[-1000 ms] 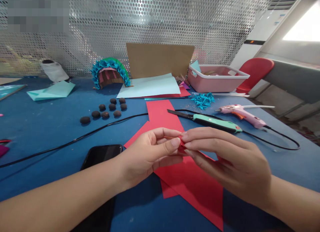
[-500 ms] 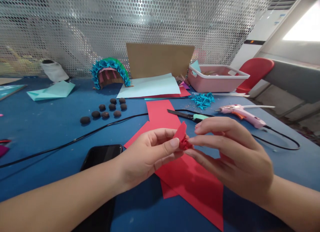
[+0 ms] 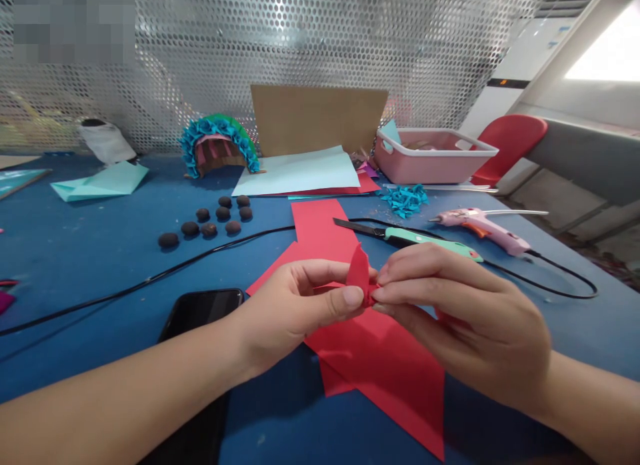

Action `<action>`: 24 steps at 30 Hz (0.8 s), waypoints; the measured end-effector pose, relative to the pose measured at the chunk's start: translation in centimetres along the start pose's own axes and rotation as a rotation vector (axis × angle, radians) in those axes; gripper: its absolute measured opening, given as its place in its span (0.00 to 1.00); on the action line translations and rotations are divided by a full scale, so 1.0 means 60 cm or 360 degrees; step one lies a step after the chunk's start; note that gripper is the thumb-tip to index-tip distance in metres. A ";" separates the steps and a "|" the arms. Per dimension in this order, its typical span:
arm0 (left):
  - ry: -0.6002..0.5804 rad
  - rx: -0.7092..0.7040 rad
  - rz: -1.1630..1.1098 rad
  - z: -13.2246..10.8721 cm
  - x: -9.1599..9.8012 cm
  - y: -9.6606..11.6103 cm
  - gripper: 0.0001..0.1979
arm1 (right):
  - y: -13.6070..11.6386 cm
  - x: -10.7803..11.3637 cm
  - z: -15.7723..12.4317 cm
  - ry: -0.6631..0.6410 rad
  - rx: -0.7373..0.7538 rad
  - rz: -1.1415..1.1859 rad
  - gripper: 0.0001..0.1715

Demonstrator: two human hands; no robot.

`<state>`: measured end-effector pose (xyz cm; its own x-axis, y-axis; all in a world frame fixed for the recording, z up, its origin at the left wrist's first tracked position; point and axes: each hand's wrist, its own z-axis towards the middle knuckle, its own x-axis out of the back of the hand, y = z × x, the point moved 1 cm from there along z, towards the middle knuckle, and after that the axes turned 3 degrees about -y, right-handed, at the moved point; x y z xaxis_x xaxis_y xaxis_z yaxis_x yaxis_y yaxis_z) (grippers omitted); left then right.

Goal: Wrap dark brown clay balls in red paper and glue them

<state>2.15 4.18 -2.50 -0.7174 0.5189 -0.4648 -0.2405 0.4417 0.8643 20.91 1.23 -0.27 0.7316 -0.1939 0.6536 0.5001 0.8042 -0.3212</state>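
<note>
Between my two hands is a small crumpled piece of red paper [image 3: 358, 270], one flap of it standing up. My left hand [image 3: 305, 301] pinches it between thumb and fingers. From the other side, the fingertips of my right hand [image 3: 465, 311] press together on its right end; part of the paper is hidden behind them. Below lie red paper sheets [image 3: 390, 371], overlapping on the blue table. A utility knife [image 3: 425, 240] with a green handle rests just beyond my right hand, its blade over a red sheet.
A pink glue gun [image 3: 480, 226] with a black cord lies at right. A black phone [image 3: 200, 318] is under my left forearm. Several dark round balls [image 3: 209, 230] sit at left. Behind are a blue-trimmed arch [image 3: 217, 135], pale sheets [image 3: 305, 171], blue scraps [image 3: 406, 199] and a pink basket [image 3: 435, 166].
My right fingers have closed in on the red paper, and its flap now stands more upright. The right hand has dropped slightly, uncovering more of the knife's handle.
</note>
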 end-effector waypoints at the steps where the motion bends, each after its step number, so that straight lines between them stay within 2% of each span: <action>1: -0.0004 0.0004 0.0030 0.000 0.001 0.000 0.11 | 0.002 0.000 0.000 -0.0023 -0.0033 0.0054 0.11; 5: -0.0004 -0.0002 0.0208 -0.002 -0.003 0.006 0.09 | 0.016 -0.003 0.002 -0.0118 -0.0368 0.0447 0.04; 7: -0.0047 0.0000 0.0270 -0.003 -0.007 0.010 0.06 | 0.024 -0.006 0.001 -0.0187 -0.0645 0.0713 0.09; 10: -0.0146 0.0012 0.0304 -0.005 -0.011 0.010 0.01 | 0.032 -0.013 -0.005 -0.0406 -0.1011 0.1204 0.22; 12: -0.0174 0.0034 0.0301 -0.007 -0.012 0.006 0.05 | 0.033 -0.019 -0.010 -0.0513 -0.1121 0.1336 0.26; 16: -0.0106 0.0083 0.0221 -0.008 -0.013 0.001 0.14 | 0.036 -0.027 -0.012 -0.0424 -0.1047 0.0877 0.21; 19: -0.0095 0.0081 0.0195 -0.008 -0.017 0.004 0.14 | 0.045 -0.025 -0.006 -0.0330 -0.0911 0.0511 0.23; 22: -0.0072 0.0079 0.0156 -0.009 -0.020 0.007 0.14 | 0.070 -0.004 0.004 -0.0222 -0.0779 0.0328 0.31; 24: -0.0022 0.0046 0.0121 -0.010 -0.020 0.009 0.13 | 0.099 0.028 0.012 -0.0201 -0.0680 0.0219 0.30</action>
<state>2.51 3.35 -1.34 -0.7236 0.5619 -0.4008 -0.1665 0.4214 0.8915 24.77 6.08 -0.62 0.7555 -0.0106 0.6550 0.5680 0.5089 -0.6469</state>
